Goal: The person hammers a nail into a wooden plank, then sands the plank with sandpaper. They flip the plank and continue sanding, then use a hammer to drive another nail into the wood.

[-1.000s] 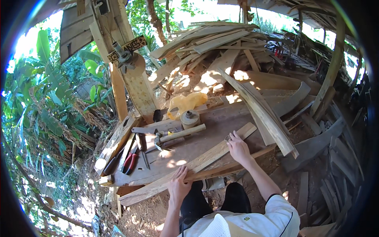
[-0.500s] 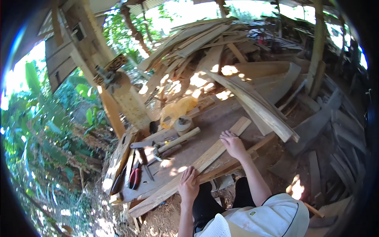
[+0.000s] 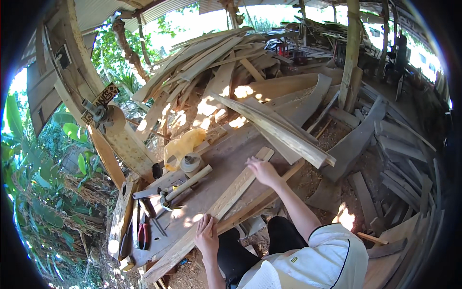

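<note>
A long, narrow wooden plank (image 3: 232, 191) lies slantwise across the workbench (image 3: 195, 202), its near end jutting past the front edge. My left hand (image 3: 207, 236) is closed over the plank's edge at its middle, fingers pressed together. At the far end my right hand (image 3: 263, 170) rests on or just above the wood, with fingers extended and slightly apart; contact is hard to make out. Left of the plank lie a hammer (image 3: 186, 184) with a pale wooden handle and red-handled pliers (image 3: 143, 236). A round container (image 3: 191, 164) stands behind the hammer.
Beside the container sits a crumpled yellow plastic bag (image 3: 185, 147). Long boards (image 3: 284, 132) rest across the bench's far right. A large pile of boards (image 3: 211, 58) rises behind. A wooden post (image 3: 118, 135) with a clamp-like metal fitting (image 3: 97, 113) stands at left.
The whole view has shifted, moving the scene left and slightly down. My right hand's fingers look more lifted from the plank than before. My left hand keeps its place on the wood.
</note>
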### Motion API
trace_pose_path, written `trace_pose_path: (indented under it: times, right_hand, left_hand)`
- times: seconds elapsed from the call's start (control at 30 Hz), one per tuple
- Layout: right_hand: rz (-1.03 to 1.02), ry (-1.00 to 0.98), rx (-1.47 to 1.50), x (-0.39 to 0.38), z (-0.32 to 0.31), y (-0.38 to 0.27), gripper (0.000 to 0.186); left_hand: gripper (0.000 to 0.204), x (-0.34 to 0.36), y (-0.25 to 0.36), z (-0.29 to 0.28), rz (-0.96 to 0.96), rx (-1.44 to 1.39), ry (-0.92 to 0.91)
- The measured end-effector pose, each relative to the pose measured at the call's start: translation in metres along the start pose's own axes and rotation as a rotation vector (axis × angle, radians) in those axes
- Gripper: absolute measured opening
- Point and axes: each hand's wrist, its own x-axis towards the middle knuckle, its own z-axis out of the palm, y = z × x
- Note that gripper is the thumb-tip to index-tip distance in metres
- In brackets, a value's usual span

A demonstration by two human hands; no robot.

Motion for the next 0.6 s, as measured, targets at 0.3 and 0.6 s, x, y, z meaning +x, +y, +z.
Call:
trace_pose_path:
  times: [0.3, 0.6]
  right_hand:
    - [-0.064, -0.145, -0.179, 0.002, 0.008, 0.006, 0.028]
    - [-0.131, -0.081, -0.201, 0.003, 0.01, -0.002, 0.028]
  left_hand:
    - [0.026, 0.0, -0.002, 0.0, 0.005, 0.001, -0.012]
    - [0.027, -0.004, -0.005, -0.004, 0.005, 0.031, -0.016]
